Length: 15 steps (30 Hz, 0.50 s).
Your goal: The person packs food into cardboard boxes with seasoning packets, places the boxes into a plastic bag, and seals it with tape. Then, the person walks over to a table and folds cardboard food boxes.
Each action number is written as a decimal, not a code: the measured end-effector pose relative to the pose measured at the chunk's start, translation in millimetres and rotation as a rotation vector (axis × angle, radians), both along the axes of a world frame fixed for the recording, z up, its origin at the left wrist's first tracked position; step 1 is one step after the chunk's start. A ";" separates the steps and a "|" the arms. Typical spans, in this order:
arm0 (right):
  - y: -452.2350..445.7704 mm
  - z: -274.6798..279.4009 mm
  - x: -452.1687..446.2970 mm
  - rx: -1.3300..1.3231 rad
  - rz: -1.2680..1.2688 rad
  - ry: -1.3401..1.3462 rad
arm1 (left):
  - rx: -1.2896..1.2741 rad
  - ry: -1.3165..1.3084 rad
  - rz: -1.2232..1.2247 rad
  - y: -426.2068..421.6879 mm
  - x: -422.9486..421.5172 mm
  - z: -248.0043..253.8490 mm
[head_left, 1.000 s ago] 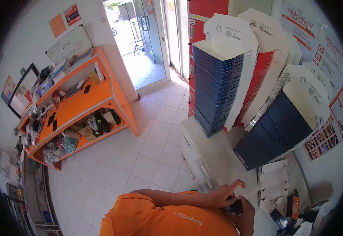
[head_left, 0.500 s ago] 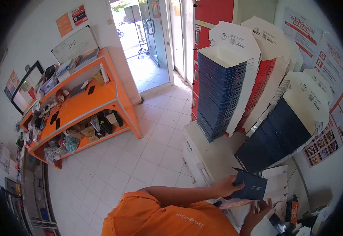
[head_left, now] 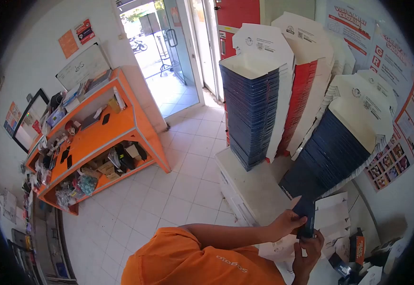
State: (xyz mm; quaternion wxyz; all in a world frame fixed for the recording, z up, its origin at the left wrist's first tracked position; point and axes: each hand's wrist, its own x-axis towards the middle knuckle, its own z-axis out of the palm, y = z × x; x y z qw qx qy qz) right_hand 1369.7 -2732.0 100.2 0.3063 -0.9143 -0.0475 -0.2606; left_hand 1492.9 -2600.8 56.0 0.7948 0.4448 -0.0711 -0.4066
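Observation:
A small dark blue carton [head_left: 305, 216] is held upright between both hands, with a pale flap at its top left. My left hand [head_left: 286, 225] pinches its left side between thumb and fingers. At its lower end, my right hand [head_left: 310, 250] has curled fingers gripping the edge, thumb to the left. Beneath the hands lies a white sheet-like piece [head_left: 280, 248] with faint print. Just behind the carton, white folded card pieces [head_left: 331, 213] lie in a row.
Tall stacks of blue cartons [head_left: 249, 114], red cartons [head_left: 298, 107] and more blue cartons [head_left: 330, 147] stand on a white cabinet [head_left: 245, 185]. Small black and orange boxes [head_left: 359, 247] lie at the lower right. An orange desk [head_left: 121, 124] stands across the tiled floor, left of a glass door.
The blue carton has turned from its broad face to a narrower upright view. My right hand, open below it half a second ago, has closed on its lower end. The camera view has shifted slightly.

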 end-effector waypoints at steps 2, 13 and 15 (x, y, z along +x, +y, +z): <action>-10.6 -5.7 2.2 0.062 -0.013 0.001 | 0.024 -0.083 0.018 -8.8 -6.8 -8.1; -38.5 25.9 -12.6 -0.044 0.001 0.119 | 0.336 -1.114 -0.577 -1.0 -12.6 -12.0; -53.8 12.6 -25.5 0.194 0.021 0.295 | 0.332 -1.002 -0.428 5.1 -24.3 3.5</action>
